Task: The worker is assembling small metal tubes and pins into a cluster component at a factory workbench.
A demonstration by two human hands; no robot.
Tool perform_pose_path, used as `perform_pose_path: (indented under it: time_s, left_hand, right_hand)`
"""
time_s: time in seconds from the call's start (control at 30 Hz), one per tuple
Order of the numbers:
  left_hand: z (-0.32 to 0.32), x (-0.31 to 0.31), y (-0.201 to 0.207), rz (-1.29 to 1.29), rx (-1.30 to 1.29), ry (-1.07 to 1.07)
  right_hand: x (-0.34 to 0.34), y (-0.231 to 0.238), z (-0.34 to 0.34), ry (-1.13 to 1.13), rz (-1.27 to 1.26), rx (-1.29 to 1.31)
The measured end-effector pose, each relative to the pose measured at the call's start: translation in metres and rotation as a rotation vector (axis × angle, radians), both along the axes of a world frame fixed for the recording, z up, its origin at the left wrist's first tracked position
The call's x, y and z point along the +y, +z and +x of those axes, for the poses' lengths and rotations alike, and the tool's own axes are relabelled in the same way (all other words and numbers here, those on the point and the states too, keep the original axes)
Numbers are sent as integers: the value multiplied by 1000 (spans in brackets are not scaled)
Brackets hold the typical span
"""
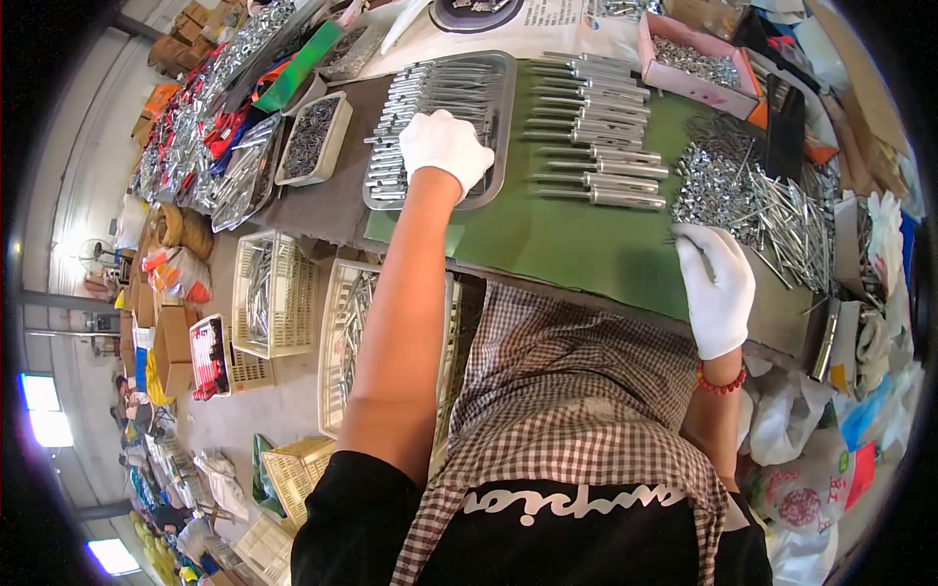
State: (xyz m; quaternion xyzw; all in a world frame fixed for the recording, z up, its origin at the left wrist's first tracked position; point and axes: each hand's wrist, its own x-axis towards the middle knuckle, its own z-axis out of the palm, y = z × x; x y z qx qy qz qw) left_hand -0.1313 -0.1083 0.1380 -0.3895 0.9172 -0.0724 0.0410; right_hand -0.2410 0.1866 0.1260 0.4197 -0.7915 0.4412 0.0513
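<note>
My left hand (445, 153), in a white glove, is closed in a fist over a metal tray (508, 107). Rows of shiny rod-shaped metal parts (440, 86) lie in that tray; whatever the fist holds is hidden beneath it. Beside the tray, a column of metal parts (620, 137) with thick sleeves and thin shafts rests on the green mat (547, 239). My right hand (718, 288), also gloved, is at the mat's right front, its fingers curled and fingertips together. Something thin and dark seems to show at those tips, too small to name.
Loose small metal pieces (718, 190) and thin rods (793, 230) are heaped at the right. A pink box (747, 98) of small hardware stands behind them. Left of the tray is a bin (337, 146) of dark screws. Plastic crates (327, 391) stand below the table's left side.
</note>
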Motion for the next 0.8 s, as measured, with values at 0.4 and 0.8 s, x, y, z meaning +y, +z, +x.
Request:
perform_pose_path:
  time_s: [0.4, 0.8]
  left_hand:
    - [9, 0, 1, -21, 425, 122]
    - [29, 73, 39, 32, 1004, -381]
  right_hand:
    - [-1, -7, 0, 15, 22, -19]
    - [-34, 5, 17, 278, -281, -655]
